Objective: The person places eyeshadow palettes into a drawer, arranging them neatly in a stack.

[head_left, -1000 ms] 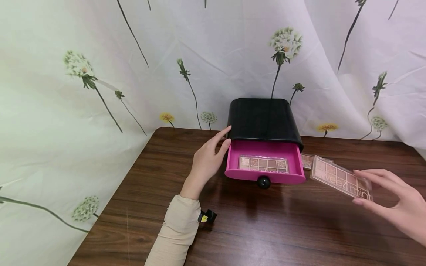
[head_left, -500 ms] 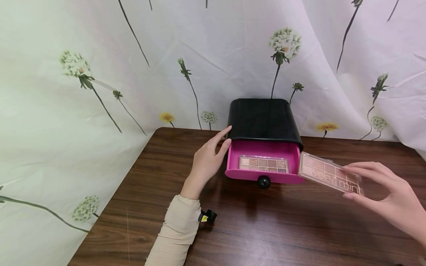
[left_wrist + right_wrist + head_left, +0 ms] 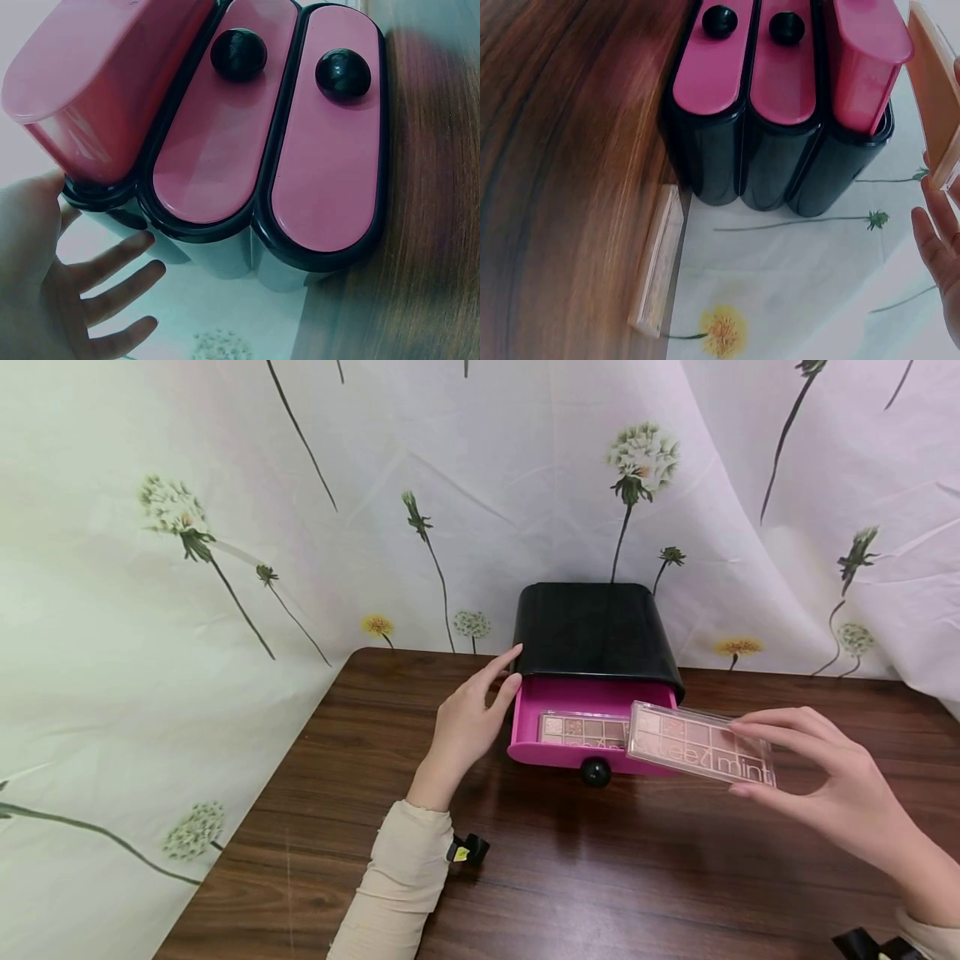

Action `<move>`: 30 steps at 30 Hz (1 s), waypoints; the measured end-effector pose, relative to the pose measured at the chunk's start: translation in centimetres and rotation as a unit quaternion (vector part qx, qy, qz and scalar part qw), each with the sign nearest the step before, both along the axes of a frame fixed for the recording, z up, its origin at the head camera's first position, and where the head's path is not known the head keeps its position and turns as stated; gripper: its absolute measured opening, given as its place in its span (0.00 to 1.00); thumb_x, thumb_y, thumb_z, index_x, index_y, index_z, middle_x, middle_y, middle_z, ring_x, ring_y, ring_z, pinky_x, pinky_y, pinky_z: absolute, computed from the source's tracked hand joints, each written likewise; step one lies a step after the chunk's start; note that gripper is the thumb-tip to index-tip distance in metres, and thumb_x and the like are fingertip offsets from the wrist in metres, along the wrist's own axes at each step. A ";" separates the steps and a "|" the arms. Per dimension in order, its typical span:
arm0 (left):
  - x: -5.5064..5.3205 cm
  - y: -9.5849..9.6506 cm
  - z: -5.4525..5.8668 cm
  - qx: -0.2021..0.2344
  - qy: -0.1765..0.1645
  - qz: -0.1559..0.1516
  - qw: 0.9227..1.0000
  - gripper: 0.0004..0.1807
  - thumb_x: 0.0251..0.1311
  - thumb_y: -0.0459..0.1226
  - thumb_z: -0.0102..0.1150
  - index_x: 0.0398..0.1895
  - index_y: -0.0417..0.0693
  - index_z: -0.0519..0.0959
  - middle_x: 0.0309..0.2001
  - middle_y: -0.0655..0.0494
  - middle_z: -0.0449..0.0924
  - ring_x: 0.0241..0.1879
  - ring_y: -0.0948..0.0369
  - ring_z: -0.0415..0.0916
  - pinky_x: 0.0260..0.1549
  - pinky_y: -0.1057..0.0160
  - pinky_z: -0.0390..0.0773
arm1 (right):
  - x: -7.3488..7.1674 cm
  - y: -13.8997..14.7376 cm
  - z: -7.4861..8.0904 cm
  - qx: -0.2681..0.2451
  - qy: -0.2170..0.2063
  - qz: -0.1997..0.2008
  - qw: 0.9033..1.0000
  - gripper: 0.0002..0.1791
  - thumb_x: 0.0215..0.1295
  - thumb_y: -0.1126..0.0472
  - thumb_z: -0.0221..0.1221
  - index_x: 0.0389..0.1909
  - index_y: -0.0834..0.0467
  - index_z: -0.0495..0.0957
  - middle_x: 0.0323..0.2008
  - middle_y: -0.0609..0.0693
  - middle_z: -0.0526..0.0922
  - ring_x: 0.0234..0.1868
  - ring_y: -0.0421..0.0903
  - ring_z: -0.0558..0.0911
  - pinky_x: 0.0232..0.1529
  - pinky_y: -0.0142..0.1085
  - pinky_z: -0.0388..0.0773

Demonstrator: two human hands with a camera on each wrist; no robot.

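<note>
A black three-tier drawer unit point(image 3: 596, 627) with pink fronts stands at the back of the table, its top drawer point(image 3: 551, 693) pulled out. Inside that drawer lies an eyeshadow palette point(image 3: 577, 728), partly covered in the head view. My right hand point(image 3: 840, 768) pinches a second eyeshadow palette point(image 3: 693, 743) by its right end, between thumb and fingers. The palette's left end overlaps the drawer's right front corner in the head view. My left hand point(image 3: 468, 718) touches the unit's left side with extended fingers; in the left wrist view its other fingers point(image 3: 124, 300) are spread.
Another palette-like case point(image 3: 658, 262) lies on the wooden table point(image 3: 562, 187) beside the unit, in the right wrist view. The lower two drawers point(image 3: 217, 142) are closed, with round black knobs. A white floral cloth point(image 3: 360, 527) hangs behind the table.
My right hand has carried its palette leftward, from beside the unit to the right front corner of the pulled-out drawer. The left hand and the drawer unit stay in place.
</note>
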State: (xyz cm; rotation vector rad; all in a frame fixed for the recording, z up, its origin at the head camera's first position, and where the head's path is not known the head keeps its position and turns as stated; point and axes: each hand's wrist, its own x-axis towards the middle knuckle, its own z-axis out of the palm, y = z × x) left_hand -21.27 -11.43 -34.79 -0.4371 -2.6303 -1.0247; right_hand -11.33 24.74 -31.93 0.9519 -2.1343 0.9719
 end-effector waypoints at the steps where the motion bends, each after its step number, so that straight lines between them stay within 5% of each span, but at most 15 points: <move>1: 0.0 0.0 0.0 0.001 0.000 0.000 1.000 0.29 0.72 0.65 0.34 0.73 0.79 0.62 0.59 0.58 0.77 0.56 0.59 0.76 0.47 0.47 0.74 | -0.1 -0.4 0.2 -0.003 0.003 0.005 1.000 0.35 0.55 0.38 0.68 0.45 0.69 0.84 0.45 0.55 0.82 0.50 0.38 0.76 0.53 0.24 0.66; 13: 0.0 0.0 -0.1 0.002 0.001 0.001 1.000 0.28 0.71 0.65 0.35 0.73 0.79 0.62 0.59 0.59 0.78 0.54 0.61 0.75 0.47 0.48 0.75 | -1.8 -3.1 0.5 -0.025 0.018 0.040 0.999 0.34 0.56 0.41 0.69 0.45 0.70 0.84 0.44 0.58 0.83 0.49 0.40 0.76 0.54 0.26 0.67; 23: 0.0 -0.1 0.0 0.003 -0.002 -0.002 1.000 0.28 0.72 0.64 0.36 0.73 0.79 0.62 0.60 0.58 0.77 0.55 0.60 0.75 0.48 0.47 0.74 | -3.9 -3.7 -0.8 -0.010 0.006 0.033 0.999 0.33 0.54 0.40 0.70 0.48 0.64 0.85 0.47 0.54 0.83 0.51 0.41 0.76 0.56 0.27 0.67; 30: -0.1 -0.1 0.0 0.005 -0.002 0.000 1.000 0.28 0.72 0.62 0.37 0.73 0.78 0.62 0.60 0.57 0.77 0.56 0.59 0.75 0.50 0.46 0.74 | -4.6 -4.6 -0.5 0.014 -0.029 0.027 0.999 0.31 0.36 0.67 0.80 0.49 0.60 0.84 0.49 0.51 0.82 0.53 0.40 0.74 0.53 0.26 0.66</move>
